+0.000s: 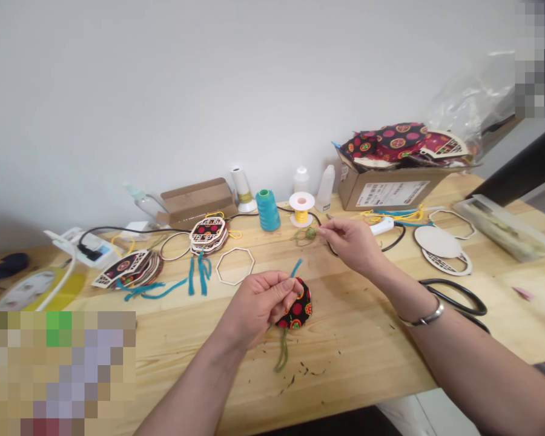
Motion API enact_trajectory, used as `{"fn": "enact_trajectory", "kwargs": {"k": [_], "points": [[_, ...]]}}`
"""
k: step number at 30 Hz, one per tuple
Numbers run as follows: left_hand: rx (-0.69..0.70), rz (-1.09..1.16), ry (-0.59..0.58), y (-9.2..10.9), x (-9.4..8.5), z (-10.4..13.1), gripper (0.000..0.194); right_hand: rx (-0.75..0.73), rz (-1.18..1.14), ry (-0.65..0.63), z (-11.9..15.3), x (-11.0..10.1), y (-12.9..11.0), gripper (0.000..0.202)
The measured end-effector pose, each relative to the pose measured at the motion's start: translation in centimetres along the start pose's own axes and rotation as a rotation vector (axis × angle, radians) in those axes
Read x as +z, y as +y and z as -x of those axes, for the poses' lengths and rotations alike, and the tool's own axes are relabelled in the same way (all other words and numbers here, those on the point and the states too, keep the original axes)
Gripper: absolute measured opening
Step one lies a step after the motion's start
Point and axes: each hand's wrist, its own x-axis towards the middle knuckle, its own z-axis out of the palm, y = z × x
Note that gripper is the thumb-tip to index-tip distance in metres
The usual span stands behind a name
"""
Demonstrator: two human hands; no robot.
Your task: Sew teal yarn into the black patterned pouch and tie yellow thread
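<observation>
My left hand is closed on a round black fabric piece with red and orange circles. A blue cord end sticks up above its fingertips, and a green cord loop hangs below the fabric. Farther up and to the right, my right hand is pinched, its fingertips beside a small tangle of green cord. What lies between those fingertips is too small to make out. Behind them stand a yellow thread spool and a teal thread cone.
A cardboard box full of patterned fabric stands at the back right. Stacked wooden frames, blue cord pieces and an octagonal frame lie left. On the right are oval wooden pieces, a black cable and a clear tray.
</observation>
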Motion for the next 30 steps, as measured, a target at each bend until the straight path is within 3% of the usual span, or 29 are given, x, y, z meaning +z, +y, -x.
{"fn": "enact_trajectory", "kwargs": {"k": [5,8,17,20,22,25,28,30], "points": [[-0.004,0.033,-0.008,0.3,-0.1,0.0,0.022,-0.019,0.431,-0.021,0.1,-0.4,-0.3,0.026],[0.013,0.096,0.014,0.5,-0.3,-0.2,0.020,0.015,0.531,-0.011,0.1,-0.6,-0.7,0.029],[0.142,0.301,0.075,1.1,-0.9,0.1,0.014,0.178,0.495,0.028,-0.4,-1.6,-1.0,0.027],[0.132,0.315,0.071,1.2,-0.8,0.2,0.013,0.069,0.313,0.054,-0.2,-1.2,-0.8,0.026],[0.099,0.298,0.055,1.2,-0.7,0.2,0.013,-0.099,0.016,-0.030,0.3,-0.7,-0.9,0.030],[0.051,0.249,0.019,0.9,-0.5,0.1,0.014,-0.296,-0.430,-0.358,1.4,0.0,-1.8,0.054],[0.015,0.202,-0.008,0.7,-0.4,0.1,0.015,-0.288,-0.686,-0.640,2.4,0.3,-3.0,0.062],[-0.001,0.183,-0.013,0.6,-0.3,0.0,0.016,-0.189,-0.780,-0.729,2.8,0.4,-3.4,0.058]]}}
